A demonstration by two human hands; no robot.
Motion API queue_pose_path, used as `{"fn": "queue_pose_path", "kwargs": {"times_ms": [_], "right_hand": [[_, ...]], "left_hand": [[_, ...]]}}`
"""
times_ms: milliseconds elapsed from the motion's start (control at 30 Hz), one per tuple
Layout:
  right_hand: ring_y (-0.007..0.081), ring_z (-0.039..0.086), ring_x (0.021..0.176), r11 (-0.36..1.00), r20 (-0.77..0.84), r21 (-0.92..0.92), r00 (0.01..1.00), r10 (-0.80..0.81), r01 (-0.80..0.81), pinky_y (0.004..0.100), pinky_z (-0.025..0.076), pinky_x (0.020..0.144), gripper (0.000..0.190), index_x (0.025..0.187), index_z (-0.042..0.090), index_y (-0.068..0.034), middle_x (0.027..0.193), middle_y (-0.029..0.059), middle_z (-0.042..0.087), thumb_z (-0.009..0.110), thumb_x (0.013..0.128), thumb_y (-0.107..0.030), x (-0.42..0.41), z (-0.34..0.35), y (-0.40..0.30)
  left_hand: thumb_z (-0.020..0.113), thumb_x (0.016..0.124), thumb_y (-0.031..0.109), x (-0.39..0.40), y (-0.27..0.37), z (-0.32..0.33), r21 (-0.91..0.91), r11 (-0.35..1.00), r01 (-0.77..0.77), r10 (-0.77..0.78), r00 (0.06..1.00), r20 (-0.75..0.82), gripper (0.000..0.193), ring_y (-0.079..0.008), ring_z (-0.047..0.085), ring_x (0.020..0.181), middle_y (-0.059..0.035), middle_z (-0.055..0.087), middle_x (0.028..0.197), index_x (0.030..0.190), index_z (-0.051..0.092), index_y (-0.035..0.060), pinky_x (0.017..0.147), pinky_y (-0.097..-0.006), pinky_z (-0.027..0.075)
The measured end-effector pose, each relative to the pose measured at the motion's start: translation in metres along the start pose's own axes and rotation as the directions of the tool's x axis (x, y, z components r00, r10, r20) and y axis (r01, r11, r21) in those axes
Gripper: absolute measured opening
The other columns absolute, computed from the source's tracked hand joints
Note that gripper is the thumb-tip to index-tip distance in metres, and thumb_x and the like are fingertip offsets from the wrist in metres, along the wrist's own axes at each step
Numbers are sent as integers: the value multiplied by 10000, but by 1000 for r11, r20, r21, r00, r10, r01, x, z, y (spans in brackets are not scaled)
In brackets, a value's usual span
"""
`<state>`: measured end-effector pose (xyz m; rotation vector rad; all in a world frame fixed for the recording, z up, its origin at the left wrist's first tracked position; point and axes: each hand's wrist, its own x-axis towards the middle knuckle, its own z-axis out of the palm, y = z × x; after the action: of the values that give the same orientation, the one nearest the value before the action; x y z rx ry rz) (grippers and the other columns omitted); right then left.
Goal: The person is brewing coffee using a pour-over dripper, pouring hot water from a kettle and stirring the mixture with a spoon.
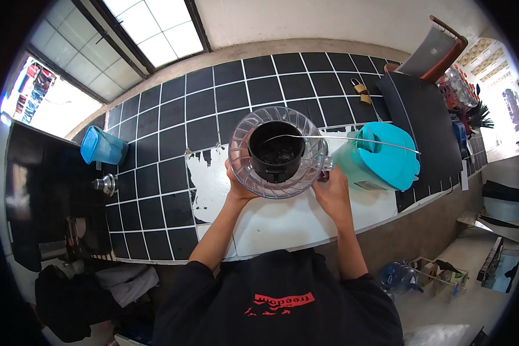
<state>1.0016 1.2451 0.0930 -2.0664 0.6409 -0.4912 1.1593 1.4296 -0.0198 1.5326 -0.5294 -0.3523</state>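
Note:
Both of my hands hold a clear ribbed plastic pitcher [238, 160] from its two sides. My left hand [238, 184] supports its left side, partly hidden beneath the wide rim. On the right, my right hand [331, 188] grips around the handle. A black cup-shaped container [277, 171] sits in the pitcher's mouth, with dark, shiny contents. A long thin metal utensil [363, 139] has one end in that container and reaches right, above the turquoise lid of a plastic jug [389, 162]. The jug stands just right of my right hand.
A blue lidded container [106, 145] and a small metal object [107, 185] are at the left of the black tiled counter [173, 158]. Brass padlocks [361, 88] lie at the back right, near a black raised surface [424, 116]. The front counter edge is near my body.

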Motion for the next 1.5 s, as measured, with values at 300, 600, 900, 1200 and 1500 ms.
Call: {"fn": "queue_pose_path", "kwargs": {"times_ms": [300,600,900,1200,1500], "right_hand": [[349,613,1130,966,125,-29,959,-253,258,395,485,965,706,1428,417,33,1244,240,582,776,842,-131,-16,-50,-69],[281,526,1281,707,15,630,905,-424,321,393,438,1063,715,1423,445,17,1386,174,503,802,856,-232,19,-42,-75],[249,534,1239,621,26,698,854,-520,357,398,442,1048,644,1381,494,35,1367,172,493,765,891,-282,42,-38,-88],[216,575,1108,663,-32,571,820,-571,484,337,486,944,376,1239,623,27,1238,150,539,692,950,-202,47,-44,-102],[187,588,1025,680,-76,544,836,-543,491,306,491,876,208,1122,697,28,1140,136,571,663,951,-87,44,-45,-110]], "left_hand": [[954,498,410,9,10,9,216,908,-359,379,924,-56,1146,-293,579,1193,-179,547,1334,1397,406,-44,995,-396,478],[953,486,446,-4,66,-14,202,875,-440,380,882,277,1329,-316,465,1335,-210,446,1442,1496,251,-57,1100,-429,388],[917,511,422,0,106,-19,114,966,-234,205,953,223,1213,-324,596,1203,-225,568,1333,1447,339,-90,1035,-405,458],[849,558,343,14,118,-17,39,935,-353,338,918,208,1145,-320,626,1153,-218,606,1287,1465,315,-107,1020,-395,459],[565,761,459,33,157,-21,-103,833,-544,529,837,-138,640,-334,490,1281,-230,510,1325,1188,560,-18,1074,-480,377]]}}
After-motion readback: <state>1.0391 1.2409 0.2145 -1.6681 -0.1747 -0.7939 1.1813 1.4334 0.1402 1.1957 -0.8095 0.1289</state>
